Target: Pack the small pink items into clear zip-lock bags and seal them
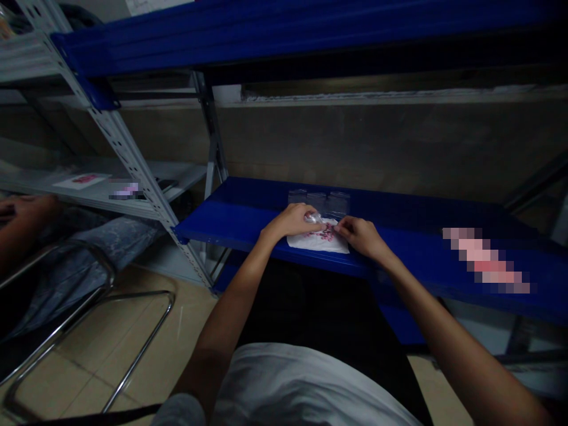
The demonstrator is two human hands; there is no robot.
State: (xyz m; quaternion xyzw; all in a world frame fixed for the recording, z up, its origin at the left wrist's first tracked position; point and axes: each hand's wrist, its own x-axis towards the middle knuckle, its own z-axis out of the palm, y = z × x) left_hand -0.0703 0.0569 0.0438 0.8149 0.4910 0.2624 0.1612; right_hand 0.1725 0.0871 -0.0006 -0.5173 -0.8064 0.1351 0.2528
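Note:
My left hand [293,220] is closed around a small clear plastic bag [314,218]. Just right of it, my right hand [360,234] has thumb and forefinger pinched together; whatever is between them is too small to make out. Both hands are over a white sheet [306,243], which may be paper or cloth. Small pinkish-red pieces [327,234] lie in a loose cluster on it. Behind my hands, several flat clear plastic bags [338,203] rest in a row on the blue shelf [248,204].
A blue beam [284,35] crosses above the shelf, and a grey perforated post [128,151] stands at its left. A blurred-out item [483,260] lies to the right. On the left, another person's hand [31,207] is near a grey shelf holding a white sheet [82,179]. Below is a metal-framed chair [109,266].

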